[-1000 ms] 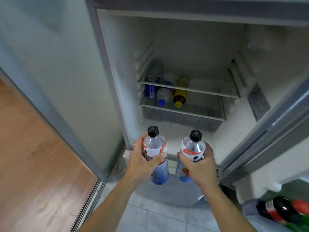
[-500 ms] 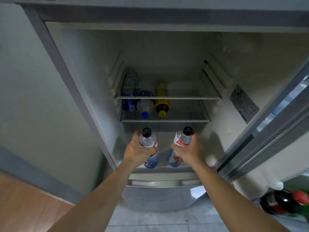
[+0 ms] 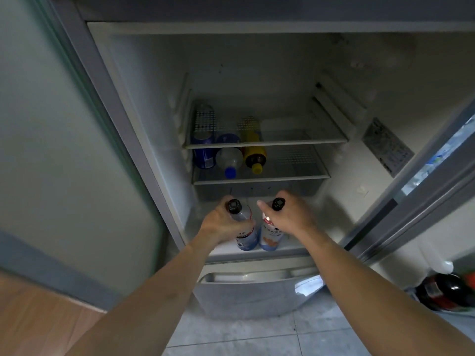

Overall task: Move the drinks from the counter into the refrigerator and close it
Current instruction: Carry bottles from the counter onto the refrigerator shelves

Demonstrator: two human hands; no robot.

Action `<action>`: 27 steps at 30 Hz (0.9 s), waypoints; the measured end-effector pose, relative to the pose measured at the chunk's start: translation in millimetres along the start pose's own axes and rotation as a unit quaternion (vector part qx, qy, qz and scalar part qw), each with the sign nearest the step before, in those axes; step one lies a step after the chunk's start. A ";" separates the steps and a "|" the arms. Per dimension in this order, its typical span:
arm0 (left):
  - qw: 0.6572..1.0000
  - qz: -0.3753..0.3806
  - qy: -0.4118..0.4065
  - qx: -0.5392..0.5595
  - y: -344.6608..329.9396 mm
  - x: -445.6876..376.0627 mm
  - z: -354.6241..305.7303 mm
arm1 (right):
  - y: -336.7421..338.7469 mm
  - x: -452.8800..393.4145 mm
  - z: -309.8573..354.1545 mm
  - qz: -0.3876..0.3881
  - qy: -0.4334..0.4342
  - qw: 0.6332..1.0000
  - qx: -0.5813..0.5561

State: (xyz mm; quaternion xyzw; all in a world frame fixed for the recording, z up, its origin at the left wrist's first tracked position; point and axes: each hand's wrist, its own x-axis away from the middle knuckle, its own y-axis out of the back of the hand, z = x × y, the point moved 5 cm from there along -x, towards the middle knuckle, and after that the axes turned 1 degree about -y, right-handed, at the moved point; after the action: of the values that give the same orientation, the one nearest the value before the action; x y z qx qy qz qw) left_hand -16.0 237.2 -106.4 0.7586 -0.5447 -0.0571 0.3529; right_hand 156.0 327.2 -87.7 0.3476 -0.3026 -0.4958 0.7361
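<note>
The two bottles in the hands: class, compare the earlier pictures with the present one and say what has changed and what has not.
Both hands carried their bottles forward and down, from in front of the fridge into it. The left bottle and right bottle now stand side by side near the front of its floor. The left hand and right hand still grip them. The can and two lying bottles on the shelf stayed put.

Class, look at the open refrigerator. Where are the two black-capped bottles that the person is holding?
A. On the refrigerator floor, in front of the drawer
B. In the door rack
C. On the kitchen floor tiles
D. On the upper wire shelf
A: the left hand and right hand hold the two bottles upright, low at the front of the refrigerator, below both shelves.
</note>
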 end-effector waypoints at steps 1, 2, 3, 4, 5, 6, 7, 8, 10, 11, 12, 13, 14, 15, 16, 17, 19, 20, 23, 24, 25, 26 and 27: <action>1.000 0.009 0.000 -0.024 3.7 1.3 -5.2 | 3.1 -1.1 4.5 0.007 0.002 0.999 0.053; 0.999 0.014 0.006 -0.043 6.9 3.0 -8.5 | 7.0 -1.6 7.7 0.013 0.002 0.995 0.098; 0.998 0.013 0.008 -0.063 10.2 5.1 -10.7 | 11.1 -1.6 9.3 0.019 0.002 0.991 0.131; 0.996 0.008 0.006 -0.090 13.1 7.3 -12.6 | 14.2 -1.0 9.2 0.027 0.000 0.987 0.157; 0.993 0.003 0.002 -0.119 15.9 9.2 -13.9 | 16.6 0.5 7.7 0.039 -0.007 0.982 0.182; 0.989 0.002 0.000 -0.146 17.7 10.3 -15.1 | 18.2 2.4 5.9 0.055 -0.022 0.977 0.204; 0.985 0.010 0.001 -0.173 19.0 11.9 -16.6 | 19.9 4.6 3.4 0.072 -0.047 0.972 0.218; 0.980 0.028 0.009 -0.197 19.6 13.2 -17.5 | 21.9 6.8 1.3 0.087 -0.076 0.969 0.217; 0.977 0.080 0.048 -0.194 18.9 16.8 -15.5 | 25.3 10.3 -4.1 0.129 -0.138 0.968 0.162; 0.980 0.108 0.078 -0.148 17.8 19.2 -12.5 | 25.3 12.1 -7.1 0.162 -0.166 0.967 0.108; 0.982 0.128 0.106 -0.085 17.2 22.4 -9.8 | 24.0 14.2 -9.9 0.194 -0.189 0.961 0.046; 0.983 0.129 0.124 -0.029 17.5 24.2 -6.6 | 22.5 16.6 -12.7 0.218 -0.204 0.954 -0.007; 0.984 0.119 0.133 0.014 18.8 25.0 -3.1 | 21.1 18.8 -15.0 0.230 -0.210 0.949 -0.047; 0.984 0.103 0.139 0.048 20.1 26.1 1.6 | 19.9 21.1 -17.3 0.233 -0.212 0.946 -0.076; 0.983 0.084 0.144 0.084 20.4 27.3 7.8 | 18.2 22.8 -19.3 0.229 -0.212 0.945 -0.100; 0.978 0.063 0.152 0.129 19.2 29.6 15.6 | 16.9 23.7 -22.1 0.220 -0.213 0.944 -0.123; 0.951 0.024 0.179 0.249 10.2 37.4 34.7 | 16.5 24.7 -29.5 0.190 -0.215 0.944 -0.164; 0.932 0.007 0.193 0.308 3.3 42.5 43.7 | 16.9 24.8 -33.8 0.174 -0.216 0.943 -0.185; 0.872 -0.031 0.214 0.439 -20.4 57.7 60.9 | 18.4 27.5 -52.0 0.139 -0.232 0.923 -0.273; 0.858 -0.041 0.214 0.465 -26.5 61.6 63.1 | 18.3 29.4 -58.2 0.133 -0.241 0.912 -0.304; 0.851 -0.050 0.211 0.478 -30.8 64.9 64.1 | 17.9 31.6 -63.9 0.127 -0.248 0.901 -0.332; 0.849 -0.057 0.204 0.484 -33.6 67.5 63.5 | 17.3 33.7 -69.1 0.121 -0.252 0.891 -0.357; 0.848 -0.063 0.195 0.489 -35.2 69.9 61.9 | 17.5 35.7 -73.5 0.112 -0.254 0.883 -0.379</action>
State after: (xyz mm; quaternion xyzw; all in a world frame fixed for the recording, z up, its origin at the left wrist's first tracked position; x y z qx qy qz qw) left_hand 10.4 152.9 -152.7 0.8611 -0.3733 0.3438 0.0307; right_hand 234.8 313.8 -112.2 -0.1316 -0.3054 -0.5582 0.7601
